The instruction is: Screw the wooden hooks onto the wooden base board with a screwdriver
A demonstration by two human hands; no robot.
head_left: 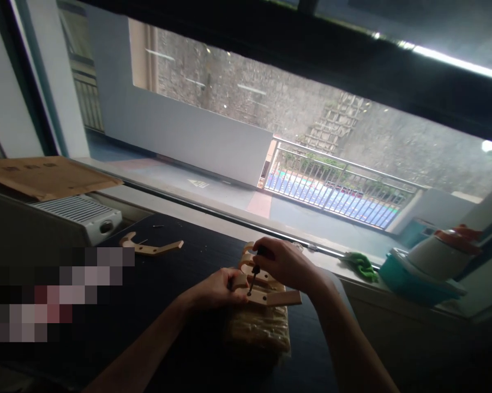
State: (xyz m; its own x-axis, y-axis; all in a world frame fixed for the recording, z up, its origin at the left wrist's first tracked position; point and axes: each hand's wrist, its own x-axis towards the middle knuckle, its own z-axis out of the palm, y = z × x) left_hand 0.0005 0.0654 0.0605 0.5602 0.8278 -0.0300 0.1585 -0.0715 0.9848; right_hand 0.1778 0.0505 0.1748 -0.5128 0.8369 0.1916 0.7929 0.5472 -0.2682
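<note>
A screwdriver [254,276] is held in the closed grip of the right hand [285,265], its tip set on a wooden piece [273,298] lying on a wrapped bundle [258,330] on the desk [168,289]. That piece is clasped at its left end by the left hand [217,289], whose grip seems fully closed.
</note>
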